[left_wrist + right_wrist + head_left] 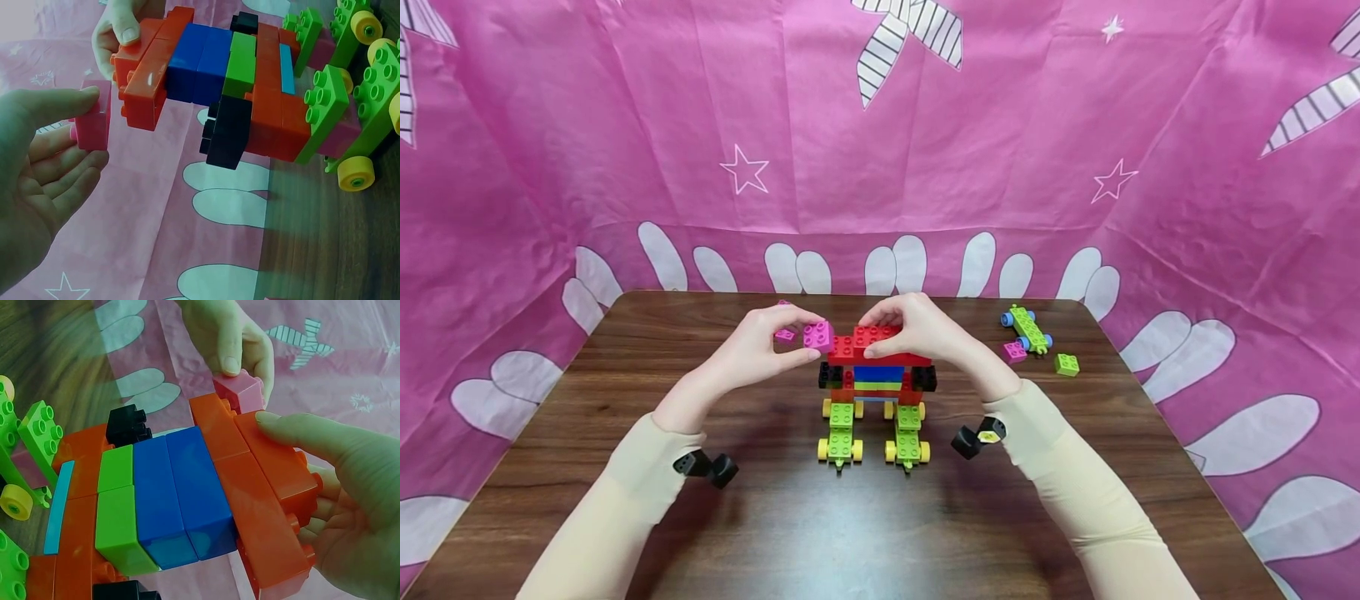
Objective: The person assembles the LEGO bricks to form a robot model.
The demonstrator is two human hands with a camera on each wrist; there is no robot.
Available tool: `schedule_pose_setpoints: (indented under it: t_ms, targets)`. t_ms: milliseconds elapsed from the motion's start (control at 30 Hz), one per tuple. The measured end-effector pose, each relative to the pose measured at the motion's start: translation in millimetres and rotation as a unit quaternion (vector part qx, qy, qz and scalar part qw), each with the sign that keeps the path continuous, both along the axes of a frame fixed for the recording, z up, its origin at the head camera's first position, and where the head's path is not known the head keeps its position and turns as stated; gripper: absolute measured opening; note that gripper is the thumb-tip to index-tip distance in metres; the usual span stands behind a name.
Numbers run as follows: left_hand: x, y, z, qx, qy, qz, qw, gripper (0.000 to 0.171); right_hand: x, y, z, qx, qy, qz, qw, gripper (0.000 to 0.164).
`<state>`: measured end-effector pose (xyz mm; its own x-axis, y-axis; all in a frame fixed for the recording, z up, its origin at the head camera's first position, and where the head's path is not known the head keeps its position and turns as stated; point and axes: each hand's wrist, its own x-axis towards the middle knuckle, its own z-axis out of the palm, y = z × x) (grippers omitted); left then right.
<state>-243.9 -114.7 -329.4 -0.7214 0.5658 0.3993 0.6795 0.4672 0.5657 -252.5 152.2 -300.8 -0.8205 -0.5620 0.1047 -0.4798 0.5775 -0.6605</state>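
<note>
My left hand [752, 354] pinches a pink toy brick [818, 336] between thumb and fingers, just left of the top of a brick build. In the left wrist view the pink brick [94, 119] is apart from the build's red top. With thumb in front and fingers behind, my right hand [925, 329] holds the upper red brick [278, 465]. Beneath it come a longer red layer [256, 512], blue bricks [880, 373], a lime layer [115, 519] and more red bricks. Black bricks [830, 375] jut out at both sides. Lime wheeled bases [841, 446] with yellow wheels carry everything.
Behind my left hand lie pink pieces [785, 335], partly hidden. At the back right of the wooden table [760, 517] are a lime base with blue wheels [1028, 329], a pink brick [1015, 352] and a lime brick [1067, 364]. A pink curtain [820, 167] hangs around the table.
</note>
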Motion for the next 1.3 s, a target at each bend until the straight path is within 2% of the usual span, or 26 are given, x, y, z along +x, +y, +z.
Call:
schedule_pose_setpoints:
  t_ms: [400,800,1300]
  targets:
    - [0.5,4.2,-2.4,0.002,-0.013,-0.013,0.9998,0.038,-2.1,2.1,-5.2,-0.015,-0.002,0.003,1.0,0.034]
    - [-5.1,5.5,-3.1,-0.001,-0.013,-0.011,0.9999,0.037,-1.6,1.7,-7.0,-0.03,-0.009,-0.005,1.0,0.034]
    - [-11.9,8.2,5.8,-0.036,-0.022,-0.02,0.9989,0.037,-2.8,2.2,-9.1,-0.032,-0.011,-0.005,0.999,0.033]
